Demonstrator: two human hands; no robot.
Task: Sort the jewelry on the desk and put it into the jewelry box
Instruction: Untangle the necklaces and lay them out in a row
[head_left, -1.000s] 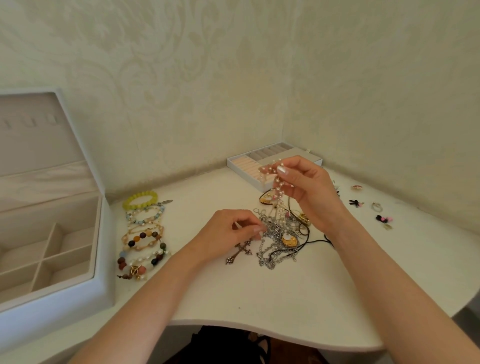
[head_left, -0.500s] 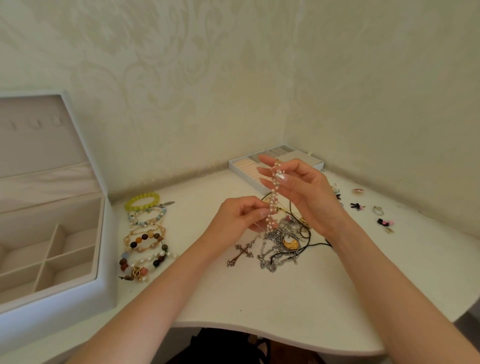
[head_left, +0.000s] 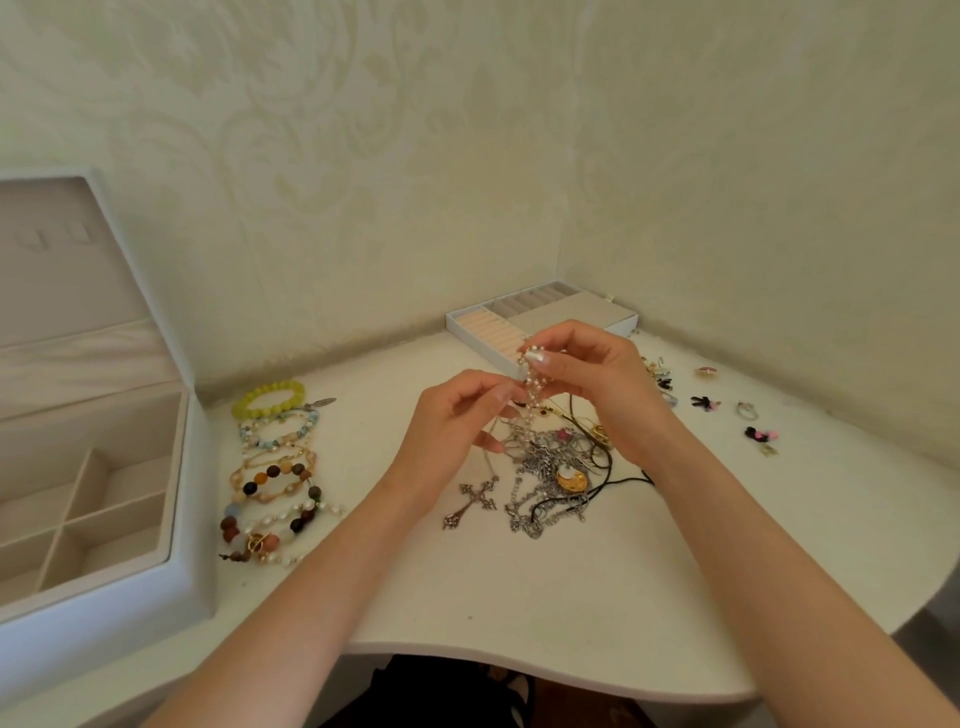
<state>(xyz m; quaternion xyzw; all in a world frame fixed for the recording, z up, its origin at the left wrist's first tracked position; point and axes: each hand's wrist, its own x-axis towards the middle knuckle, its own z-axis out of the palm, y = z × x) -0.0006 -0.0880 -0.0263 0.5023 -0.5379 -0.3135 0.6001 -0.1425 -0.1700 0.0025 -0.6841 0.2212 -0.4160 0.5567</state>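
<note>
Two hands meet above the surface. My right hand pinches the top of a pearl strand between thumb and forefinger. My left hand, fingers curled, pinches it lower down. The strand hangs into a tangle of chains just below both hands. Bracelets lie left of my left hand, with the open box farther left.

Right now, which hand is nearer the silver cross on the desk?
Left. The left hand is just behind the cross; the right hand is farther back and to its right, pinching the pearl strand.
</note>
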